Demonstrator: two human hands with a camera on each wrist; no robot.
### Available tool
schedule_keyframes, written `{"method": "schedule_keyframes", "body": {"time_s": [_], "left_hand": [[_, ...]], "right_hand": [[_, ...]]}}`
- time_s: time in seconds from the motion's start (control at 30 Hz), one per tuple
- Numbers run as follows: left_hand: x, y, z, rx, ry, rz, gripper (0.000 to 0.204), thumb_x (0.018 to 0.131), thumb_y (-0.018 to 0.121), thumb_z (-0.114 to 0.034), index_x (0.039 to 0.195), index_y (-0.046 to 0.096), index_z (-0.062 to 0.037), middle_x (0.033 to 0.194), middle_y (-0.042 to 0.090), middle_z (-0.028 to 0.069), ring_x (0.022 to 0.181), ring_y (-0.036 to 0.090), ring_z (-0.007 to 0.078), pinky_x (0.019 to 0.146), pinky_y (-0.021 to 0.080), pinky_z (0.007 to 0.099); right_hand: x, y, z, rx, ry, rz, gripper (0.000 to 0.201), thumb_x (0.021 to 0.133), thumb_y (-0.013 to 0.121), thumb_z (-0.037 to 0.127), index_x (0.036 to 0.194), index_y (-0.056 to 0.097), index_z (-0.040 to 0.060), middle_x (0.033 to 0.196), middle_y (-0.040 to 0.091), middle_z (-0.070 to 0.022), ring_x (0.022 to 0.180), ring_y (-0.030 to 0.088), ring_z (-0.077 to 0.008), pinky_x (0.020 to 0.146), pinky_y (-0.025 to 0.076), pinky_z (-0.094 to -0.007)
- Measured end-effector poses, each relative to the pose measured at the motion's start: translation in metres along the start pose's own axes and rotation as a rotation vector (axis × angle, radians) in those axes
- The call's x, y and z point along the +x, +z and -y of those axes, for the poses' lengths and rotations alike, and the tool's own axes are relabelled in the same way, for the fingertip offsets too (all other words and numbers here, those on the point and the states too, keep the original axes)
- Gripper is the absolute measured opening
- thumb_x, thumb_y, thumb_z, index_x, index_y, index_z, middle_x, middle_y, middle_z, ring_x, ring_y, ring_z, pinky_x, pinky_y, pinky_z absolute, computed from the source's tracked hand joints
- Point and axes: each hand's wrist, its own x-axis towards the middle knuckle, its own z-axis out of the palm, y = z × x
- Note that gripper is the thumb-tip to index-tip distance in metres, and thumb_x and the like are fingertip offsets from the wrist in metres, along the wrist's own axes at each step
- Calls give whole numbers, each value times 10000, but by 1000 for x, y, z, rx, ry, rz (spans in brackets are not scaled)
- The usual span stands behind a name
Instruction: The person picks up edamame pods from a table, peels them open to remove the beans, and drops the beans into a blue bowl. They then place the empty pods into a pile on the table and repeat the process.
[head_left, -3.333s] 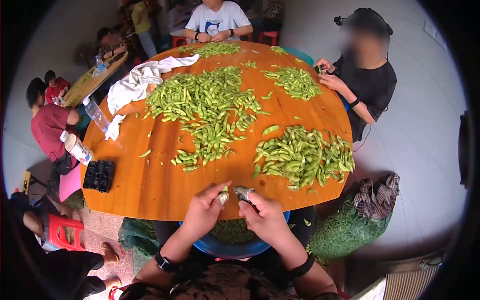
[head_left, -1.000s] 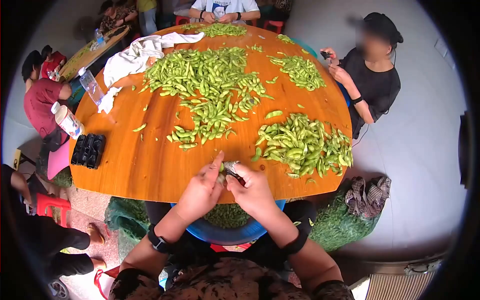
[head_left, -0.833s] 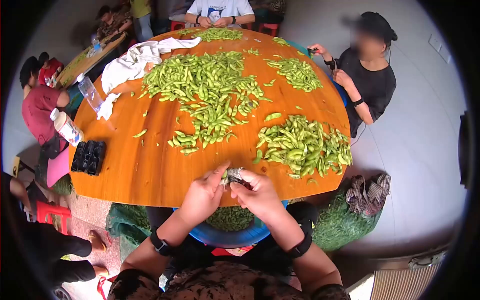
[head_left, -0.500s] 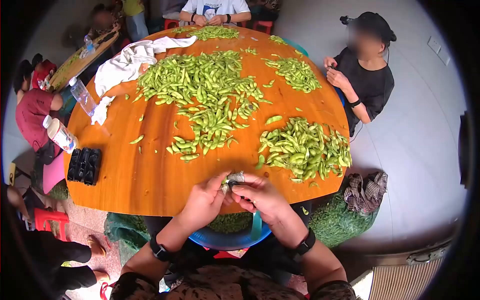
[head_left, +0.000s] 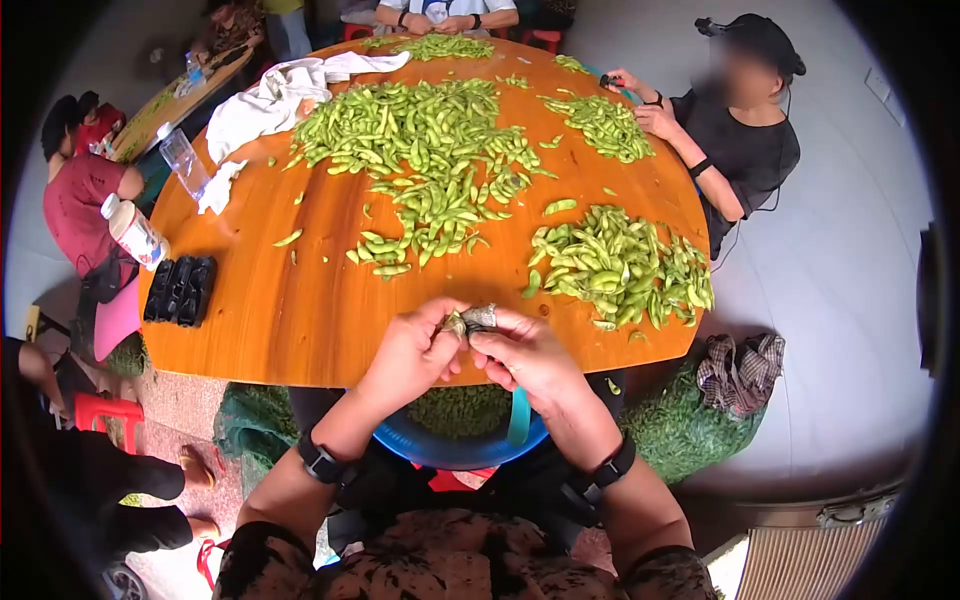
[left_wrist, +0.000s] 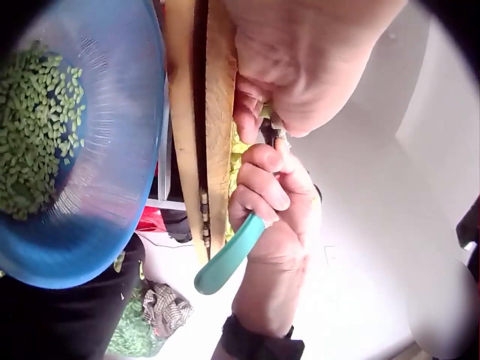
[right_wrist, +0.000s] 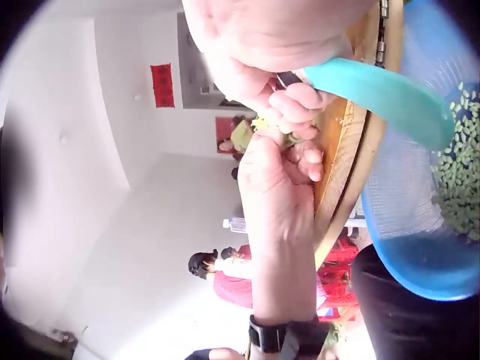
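Note:
My left hand (head_left: pixel 409 345) pinches a small green pod (head_left: pixel 456 324) between thumb and fingers, just over the table's near edge. Touching it, my right hand (head_left: pixel 535 352) curls round a tool with a teal handle (head_left: pixel 519 416) that hangs below the palm. Grey wrapping (head_left: pixel 481 317) covers the right fingertips. In the left wrist view the teal handle (left_wrist: pixel 231 256) sticks out from under the curled right fingers; the tool's dark working end is mostly hidden between the hands. Below them a blue basin (head_left: pixel 410 443) holds shelled beans (head_left: pixel 459 411).
Heaps of pods (head_left: pixel 412 150) and a nearer pile (head_left: pixel 620 266) lie on the round wooden table (head_left: pixel 250 345). At its left are a black tray (head_left: pixel 180 291), bottles (head_left: pixel 135 232) and a white cloth (head_left: pixel 270 103). A person in black (head_left: pixel 745 150) sits at the right.
The hands have drawn together at the pod, and the teal handle has swung into view below my right hand. The head view has shifted. The person at the right has moved their hands.

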Motion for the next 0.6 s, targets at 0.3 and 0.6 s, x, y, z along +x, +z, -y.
{"method": "schedule_keyframes", "body": {"time_s": [0.3,0.6], "left_hand": [[-6,13,-2,-71,-20,-81,265,911,402,7,1155,505,1,855,594,50,626,583,78,564,513,232],[-7,20,8,13,35,-321,288,877,371,63,1093,557,25,837,607,41,645,586,84,606,514,235]], "right_hand": [[-5,18,-24,-431,-435,-208,175,881,549,10,1039,625,0,773,641,-79,711,600,-105,661,490,-276],[-8,29,-28,-456,-549,-265,206,882,561,5,1078,621,-4,834,664,-104,750,629,-120,678,501,-271]]}}
